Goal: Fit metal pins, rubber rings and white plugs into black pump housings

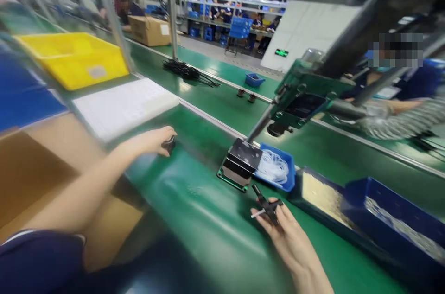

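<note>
Green bench (208,220); right hand (288,233) pinches black branching part (267,206); left hand (156,141) grips dark round piece (169,144)

The person wears a dark navy short sleeve (43,261) with a pale trim at its edge; the fingers (167,134) are ungloved.

Glossy green tabletop (198,192), matt brown cardboard box (149,30), smooth yellow plastic crate (86,60).

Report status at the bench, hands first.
Left hand: gripping dark round part. Right hand: holding black branched part, near black block. Blue tray beside block.
</note>
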### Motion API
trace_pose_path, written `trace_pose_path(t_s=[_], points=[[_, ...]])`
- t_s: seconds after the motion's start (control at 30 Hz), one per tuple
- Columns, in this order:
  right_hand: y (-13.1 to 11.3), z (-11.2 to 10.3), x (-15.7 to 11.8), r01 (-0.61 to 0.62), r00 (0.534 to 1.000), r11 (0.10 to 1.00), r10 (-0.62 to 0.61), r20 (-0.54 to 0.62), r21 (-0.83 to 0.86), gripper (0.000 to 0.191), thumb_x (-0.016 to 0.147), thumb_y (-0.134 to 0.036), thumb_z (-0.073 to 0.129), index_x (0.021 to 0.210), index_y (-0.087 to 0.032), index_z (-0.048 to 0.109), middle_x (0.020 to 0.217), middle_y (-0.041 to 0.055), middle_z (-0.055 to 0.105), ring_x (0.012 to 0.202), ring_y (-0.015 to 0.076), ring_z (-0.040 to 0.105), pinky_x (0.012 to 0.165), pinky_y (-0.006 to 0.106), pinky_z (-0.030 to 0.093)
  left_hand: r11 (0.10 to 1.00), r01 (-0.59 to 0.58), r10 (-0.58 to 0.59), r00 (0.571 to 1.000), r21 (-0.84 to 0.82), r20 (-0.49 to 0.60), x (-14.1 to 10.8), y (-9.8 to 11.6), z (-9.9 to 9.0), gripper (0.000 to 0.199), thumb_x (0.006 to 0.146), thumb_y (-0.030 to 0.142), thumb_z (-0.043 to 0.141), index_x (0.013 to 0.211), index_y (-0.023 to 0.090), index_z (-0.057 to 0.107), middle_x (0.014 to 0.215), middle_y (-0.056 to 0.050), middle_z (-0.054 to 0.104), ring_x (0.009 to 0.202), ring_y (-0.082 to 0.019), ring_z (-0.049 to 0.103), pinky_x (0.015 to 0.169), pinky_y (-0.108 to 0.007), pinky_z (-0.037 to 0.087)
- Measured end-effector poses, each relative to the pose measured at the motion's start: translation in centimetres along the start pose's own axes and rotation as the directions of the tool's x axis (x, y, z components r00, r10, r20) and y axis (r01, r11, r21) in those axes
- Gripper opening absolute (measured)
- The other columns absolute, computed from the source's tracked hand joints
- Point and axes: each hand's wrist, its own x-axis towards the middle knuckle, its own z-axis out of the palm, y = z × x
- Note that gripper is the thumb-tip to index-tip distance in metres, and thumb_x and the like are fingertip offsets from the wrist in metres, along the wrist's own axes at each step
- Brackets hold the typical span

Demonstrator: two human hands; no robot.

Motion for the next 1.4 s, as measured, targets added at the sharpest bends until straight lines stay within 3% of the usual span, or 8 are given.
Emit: trace_pose_path(t_s=[0.2,0.3,0.4,0.67,0.93,1.03,1.17,1.4], points=[[-0.5,0.7,0.0,0.096,0.992,0.992,-0.089,-0.085,0.087,0.035,0.066,-0.038,0.091,0.089,-0.021,0.071,0.082,0.0022,0.074,0.076,0.0216,0.076,0.052,0.019,0.059,0.836,-0.379,0.405,0.914,-0.396,-0.019,-0.6,13.0,5.8,0.070,0.080,0.047,0.073,0.140,0.024,0.044,0.132,-0.011,0.050,0.111,-0.027,0.060,0.092,-0.034,0.051],[-0.6,1.6,0.1,0.139,0.989,0.988,-0.134,-0.061,0.074,0.027,0.075,-0.039,0.084,0.090,-0.022,0.069,0.100,0.0044,0.075,0.076,0.0188,0.075,0.055,0.020,0.059,0.693,-0.442,0.475,0.874,-0.570,-0.100,0.4,18.2,8.5,0.084,0.077,0.040,0.077,0.148,0.025,0.033,0.139,-0.012,0.046,0.125,-0.029,0.053,0.104,-0.038,0.047],[-0.8,3.1,0.1,0.206,0.978,0.978,-0.206,-0.019,-0.011,0.019,0.083,-0.036,0.077,0.091,-0.022,0.067,0.123,0.0076,0.069,0.078,0.0174,0.073,0.052,0.020,0.056,0.597,-0.427,0.458,0.876,-0.679,-0.149,1.5,20.7,10.5,0.093,0.073,0.040,0.080,0.149,0.023,0.028,0.144,-0.015,0.043,0.133,-0.031,0.047,0.111,-0.043,0.042],[0.0,5.9,0.6,0.334,0.938,0.925,-0.346,-0.038,-0.183,0.015,0.082,-0.029,0.077,0.083,-0.022,0.065,0.126,0.0043,0.063,0.068,0.0109,0.062,0.041,0.017,0.043,0.473,-0.328,0.389,0.911,-0.818,-0.140,1.7,20.4,11.9,0.103,0.071,0.044,0.083,0.151,0.023,0.022,0.153,-0.016,0.039,0.138,-0.033,0.043,0.114,-0.047,0.040],[1.0,6.4,0.7,0.327,0.929,0.856,-0.368,-0.027,-0.401,0.012,0.082,-0.030,0.076,0.088,-0.023,0.068,0.133,0.0059,0.055,0.073,0.0123,0.059,0.040,0.017,0.039,0.461,-0.347,0.384,0.908,-0.817,-0.168,1.8,20.5,12.0,0.106,0.070,0.045,0.084,0.152,0.024,0.019,0.155,-0.016,0.036,0.140,-0.033,0.042,0.115,-0.047,0.038],[1.0,6.5,0.1,0.436,0.866,0.691,-0.497,0.059,-0.577,0.009,0.084,-0.028,0.074,0.090,-0.024,0.070,0.130,0.0068,0.055,0.098,0.0205,0.062,0.065,0.028,0.054,0.475,-0.331,0.378,0.913,-0.815,-0.151,1.7,20.5,11.9,0.109,0.069,0.044,0.084,0.153,0.024,0.018,0.155,-0.017,0.036,0.139,-0.034,0.043,0.114,-0.047,0.040],[1.4,6.4,-0.4,0.505,0.779,0.347,-0.578,0.245,-0.790,0.014,0.085,-0.026,0.073,0.099,-0.027,0.068,0.128,0.0070,0.052,0.126,0.0261,0.048,0.106,0.045,0.041,0.447,-0.329,0.388,0.909,-0.832,-0.151,1.6,20.5,11.9,0.110,0.071,0.037,0.084,0.154,0.026,0.013,0.152,-0.016,0.041,0.136,-0.032,0.048,0.110,-0.045,0.043],[2.8,5.5,-0.1,0.422,0.823,0.322,-0.529,0.209,-0.848,0.024,0.088,-0.034,0.067,0.080,-0.023,0.048,0.119,0.0091,0.049,0.121,0.0266,0.049,0.103,0.047,0.041,0.406,-0.476,0.417,0.856,-0.780,-0.306,1.8,20.3,12.8,0.064,0.075,0.037,0.081,0.128,0.022,0.049,0.126,-0.013,0.061,0.121,-0.030,0.059,0.102,-0.042,0.047]])
